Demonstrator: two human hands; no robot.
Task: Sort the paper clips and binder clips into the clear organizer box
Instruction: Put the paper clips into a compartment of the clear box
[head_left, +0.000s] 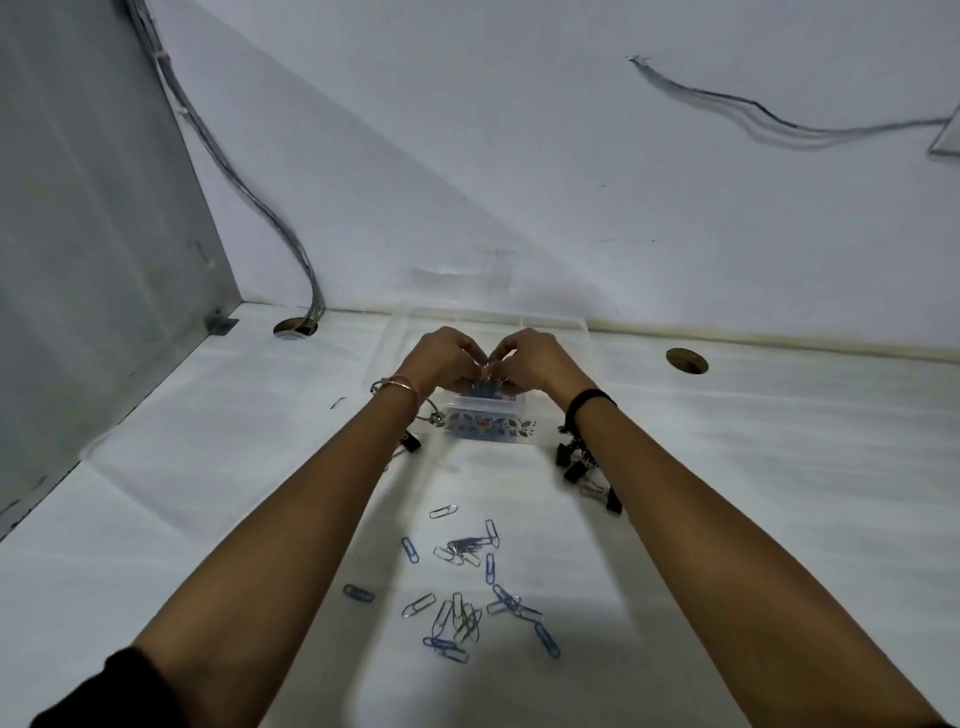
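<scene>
Head view: both hands, left hand (441, 361) & right hand (535, 361), meet over small patterned box (485, 423), fingers curled tight, pinching sth tiny; can't tell what. Judgement: keep it low over box, drop one type per section. Paper clips (467, 592), blue & silver wire, lie scattered near side of box; black binder clips (576, 462) just right of box on table (779, 467).
</scene>
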